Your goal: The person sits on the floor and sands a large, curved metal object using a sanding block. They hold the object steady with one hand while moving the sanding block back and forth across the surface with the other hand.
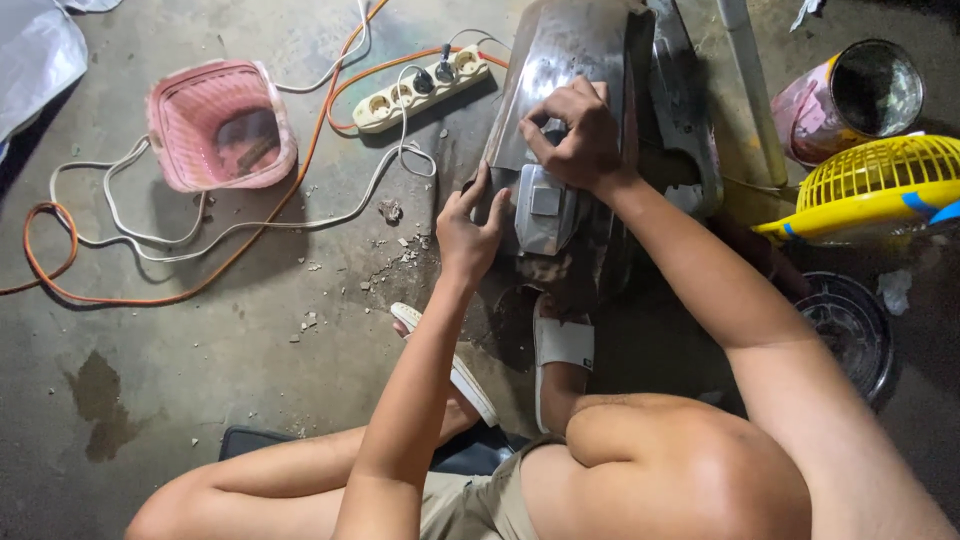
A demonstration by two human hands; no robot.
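Head view: both hands, left hand [468, 232] and right hand [575, 133], press open-fingered on the metal panel [570, 60].

Bare floor [250, 330] left; cables [200, 235] and yellow fan [870, 185] crowd sides.

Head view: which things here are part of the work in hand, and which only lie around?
In hand:
grey metal part
left hand
right hand

Lying around:
pink basket
power strip
orange cable
yellow fan guard
tin can
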